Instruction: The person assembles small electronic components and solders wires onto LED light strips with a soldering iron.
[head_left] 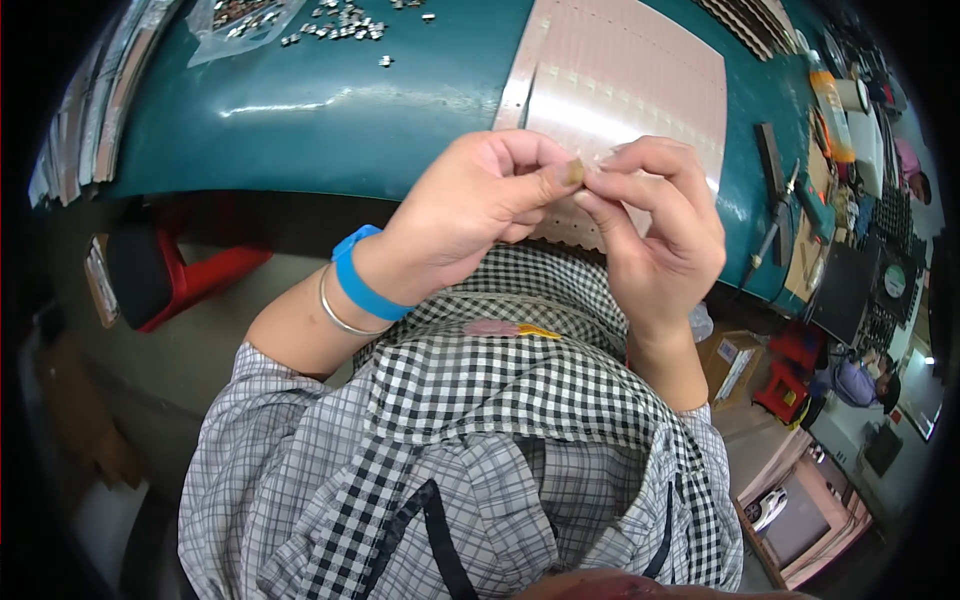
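Note:
Fingertip to fingertip, my left hand [462,205] and my right hand [668,225] meet above the front edge of the green work table. Both are closed in a pinch. Whatever they grip between them is tiny and mostly hidden by the fingers, so its kind cannot be told. Under and behind the hands lies a flat pinkish sheet [640,75] with rows of pale marks and a scalloped near edge. A narrow strip [518,80] runs along its left side. Small shiny metal pieces [345,22] are scattered at the far left, and a single one [386,61] lies apart.
A clear plastic bag [240,38] holds more small parts at the far left. Long strips [112,95] are stacked at the left end. On the right lie a soldering iron [772,235] and a dark bar [772,160]. A red stool [190,285] stands below left. People sit farther right.

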